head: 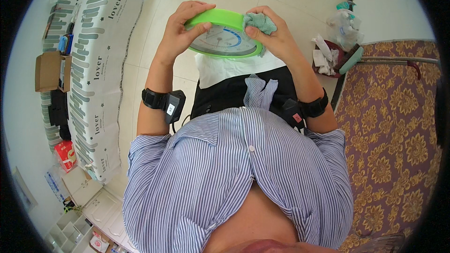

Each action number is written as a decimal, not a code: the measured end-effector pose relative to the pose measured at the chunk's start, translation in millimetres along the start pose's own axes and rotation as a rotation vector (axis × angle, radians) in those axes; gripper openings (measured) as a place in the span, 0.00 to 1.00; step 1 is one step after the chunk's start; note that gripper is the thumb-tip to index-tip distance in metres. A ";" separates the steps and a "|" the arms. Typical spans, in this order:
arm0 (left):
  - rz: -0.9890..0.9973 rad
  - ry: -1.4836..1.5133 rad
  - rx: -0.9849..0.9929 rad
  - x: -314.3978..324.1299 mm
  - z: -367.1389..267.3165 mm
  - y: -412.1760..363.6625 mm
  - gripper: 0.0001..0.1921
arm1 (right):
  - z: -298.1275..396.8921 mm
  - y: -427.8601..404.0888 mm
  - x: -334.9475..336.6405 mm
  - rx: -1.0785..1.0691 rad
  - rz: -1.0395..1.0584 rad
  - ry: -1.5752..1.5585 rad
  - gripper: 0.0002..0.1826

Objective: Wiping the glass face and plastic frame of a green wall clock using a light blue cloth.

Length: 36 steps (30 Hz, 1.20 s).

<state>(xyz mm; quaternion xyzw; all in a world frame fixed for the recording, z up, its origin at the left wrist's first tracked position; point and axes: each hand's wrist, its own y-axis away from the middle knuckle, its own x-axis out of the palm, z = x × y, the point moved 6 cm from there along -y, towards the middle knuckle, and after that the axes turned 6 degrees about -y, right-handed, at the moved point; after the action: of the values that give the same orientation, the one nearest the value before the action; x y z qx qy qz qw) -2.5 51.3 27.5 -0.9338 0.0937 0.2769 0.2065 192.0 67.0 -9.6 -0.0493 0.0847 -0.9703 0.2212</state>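
Note:
A round dial gauge (218, 40) with a bright green rim is held up before me, over my lap. Its face is tilted towards me and shows a blue arc scale and a pointer. My left hand (182, 29) grips the rim at the left, thumb on the front and fingers over the top edge. At the right side, my right hand (276, 40) presses a crumpled green cloth (261, 23) against the rim. A bit of cloth also shows behind the lower right rim. Below the gauge, a white sheet (214, 70) lies across my black-clad lap.
To the left stands a long table under a patterned cover (102, 66), with an open cardboard box (48, 72) on it. At right are a dustpan (327, 56) holding crumpled paper, a green broom (351, 59), a plastic bag (344, 29) and a gold-patterned purple surface (386, 123).

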 end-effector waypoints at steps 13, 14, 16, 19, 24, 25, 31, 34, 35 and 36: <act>-0.005 0.057 -0.043 2.7 8.6 -4.1 0.17 | 7.9 1.7 17.0 -0.438 -0.156 0.506 0.25; 0.010 0.038 -0.026 2.9 8.3 -5.5 0.17 | 6.1 1.9 15.9 -0.438 -0.155 0.506 0.25; 0.025 0.020 -0.008 2.9 8.9 -6.4 0.17 | 7.2 4.9 14.8 -0.496 -0.171 0.564 0.26; 0.036 0.045 -0.029 3.6 12.9 -8.3 0.17 | 0.1 6.7 10.0 -0.479 -0.186 0.543 0.26; 0.031 0.051 -0.020 5.4 13.4 -12.2 0.16 | -2.0 12.3 5.8 -0.456 -0.206 0.535 0.25; 0.030 0.050 -0.018 6.5 11.8 -12.5 0.16 | -2.4 13.6 4.6 -0.463 -0.222 0.529 0.25; 0.038 0.069 -0.060 10.0 10.2 -15.7 0.16 | -0.3 10.5 3.8 -0.421 -0.257 0.490 0.24; 0.039 0.065 -0.077 6.8 9.4 -15.2 0.16 | 7.2 4.0 11.1 -0.455 -0.266 0.578 0.21; 0.030 0.035 -0.046 4.4 10.7 -13.9 0.16 | 10.7 1.9 13.7 -0.455 -0.267 0.577 0.21; 0.020 0.006 -0.017 3.3 10.3 -12.2 0.16 | 14.9 0.4 18.0 -0.430 -0.248 0.592 0.20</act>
<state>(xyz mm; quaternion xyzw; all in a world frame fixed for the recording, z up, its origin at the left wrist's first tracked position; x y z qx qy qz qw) -1.1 66.5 21.9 -0.9353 0.1012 0.2770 0.1957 178.0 56.7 6.0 0.1780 0.3400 -0.9219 0.0527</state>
